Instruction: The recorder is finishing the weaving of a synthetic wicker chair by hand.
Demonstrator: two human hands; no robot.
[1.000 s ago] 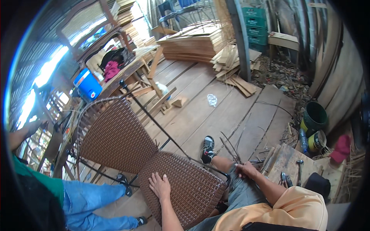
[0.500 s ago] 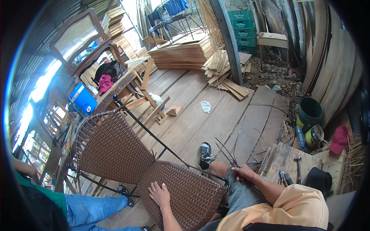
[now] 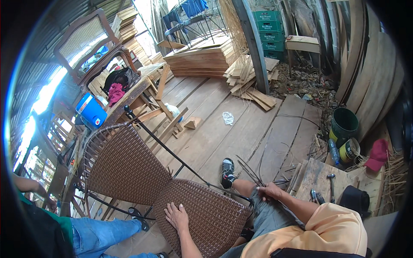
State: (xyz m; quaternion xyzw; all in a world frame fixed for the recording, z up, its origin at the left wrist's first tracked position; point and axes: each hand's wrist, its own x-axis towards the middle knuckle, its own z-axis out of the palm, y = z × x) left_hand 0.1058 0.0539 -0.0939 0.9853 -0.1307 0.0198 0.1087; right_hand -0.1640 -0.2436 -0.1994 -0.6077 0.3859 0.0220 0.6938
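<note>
A brown woven wicker chair (image 3: 201, 211) with a black metal frame lies tipped over in front of me, its backrest pointing to the upper left. My left hand (image 3: 177, 216) rests flat on the woven seat, fingers apart. Over my right thigh, my right hand (image 3: 269, 191) is closed around a few thin dark rattan strips (image 3: 249, 171), whose free ends stick out past my knee. Loose strip ends poke up where the seat meets the backrest.
To my left sits a person in jeans (image 3: 97, 232). On my right, a wooden board (image 3: 316, 180) carries a hammer (image 3: 331, 187) and pliers (image 3: 314, 195). A green bucket (image 3: 344, 122) and red cap (image 3: 378, 155) are beyond. A workbench (image 3: 124, 101) holds a blue cooler (image 3: 91, 111).
The view has shifted very slightly. Both my hands keep nearly the same places, and the other person's arm at the left has moved a little lower.
</note>
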